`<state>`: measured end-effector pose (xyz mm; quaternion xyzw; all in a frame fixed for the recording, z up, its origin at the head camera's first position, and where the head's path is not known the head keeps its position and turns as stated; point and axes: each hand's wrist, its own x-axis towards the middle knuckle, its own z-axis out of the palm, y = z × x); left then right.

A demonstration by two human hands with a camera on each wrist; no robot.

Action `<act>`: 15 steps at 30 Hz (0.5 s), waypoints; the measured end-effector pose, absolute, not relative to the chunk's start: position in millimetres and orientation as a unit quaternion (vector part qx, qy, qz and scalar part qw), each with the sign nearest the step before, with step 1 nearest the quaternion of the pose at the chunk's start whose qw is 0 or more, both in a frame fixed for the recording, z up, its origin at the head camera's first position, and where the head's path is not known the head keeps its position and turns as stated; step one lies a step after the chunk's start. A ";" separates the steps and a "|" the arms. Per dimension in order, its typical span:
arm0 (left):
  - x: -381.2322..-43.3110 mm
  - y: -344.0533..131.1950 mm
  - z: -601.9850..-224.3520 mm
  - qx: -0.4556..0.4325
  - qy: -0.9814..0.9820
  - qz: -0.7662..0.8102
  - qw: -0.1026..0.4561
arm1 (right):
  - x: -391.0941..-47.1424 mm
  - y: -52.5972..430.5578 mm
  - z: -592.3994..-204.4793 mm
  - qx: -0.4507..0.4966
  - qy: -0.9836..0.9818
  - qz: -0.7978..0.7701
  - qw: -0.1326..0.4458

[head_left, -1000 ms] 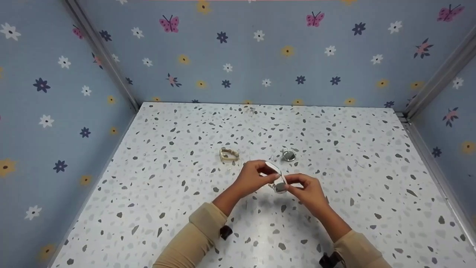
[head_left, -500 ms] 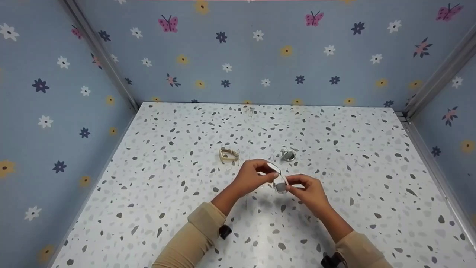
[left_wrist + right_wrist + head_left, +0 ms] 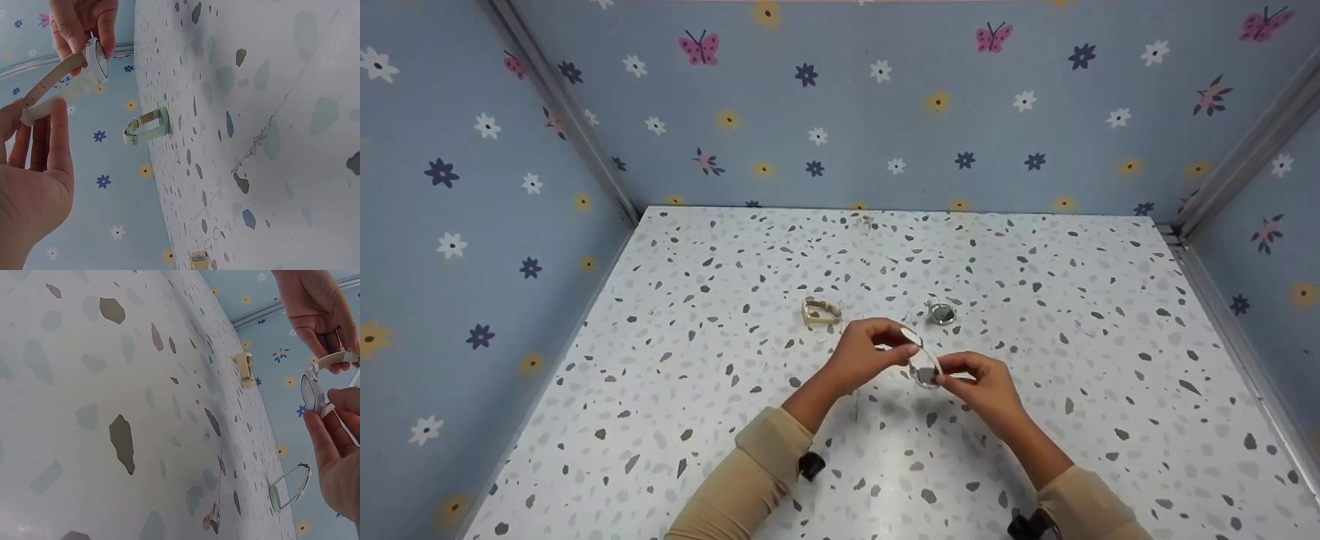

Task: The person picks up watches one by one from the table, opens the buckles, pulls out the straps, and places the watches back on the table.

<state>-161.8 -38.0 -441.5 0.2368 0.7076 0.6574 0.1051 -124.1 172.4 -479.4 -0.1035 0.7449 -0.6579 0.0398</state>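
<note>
The desk [image 3: 720,262] has a white surface with grey and dark speckles. Behind it stands a light blue back wall [image 3: 870,105], printed with white, yellow and dark flowers and pink butterflies. The left wall [image 3: 450,292] and the right wall [image 3: 1279,262] carry similar flowers. Grey metal posts [image 3: 572,112] mark both far corners. A soft shine [image 3: 885,472] lies on the near desk.

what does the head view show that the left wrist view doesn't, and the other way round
Only the head view: the beige sleeves, the dark wrist devices, and the yellow watch in full; the left wrist view cuts it off at the bottom edge.

Only the left wrist view: clear holes in the tan strap side.

Both: the left hand and right hand holding the white watch, another, pale green watch, the speckled tabletop and the flowered wall.
</note>
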 end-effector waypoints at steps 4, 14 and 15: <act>-162.0 -38.0 -441.9 0.238 0.703 0.661 0.105 | -124.6 172.5 -479.7 -0.087 0.745 -0.660 0.048; -160.4 -39.1 -439.5 0.236 0.693 0.671 0.118 | -126.6 170.9 -480.4 -0.093 0.736 -0.668 0.061; -160.5 -39.3 -439.3 0.235 0.692 0.672 0.118 | -127.8 171.3 -483.1 -0.095 0.734 -0.670 0.059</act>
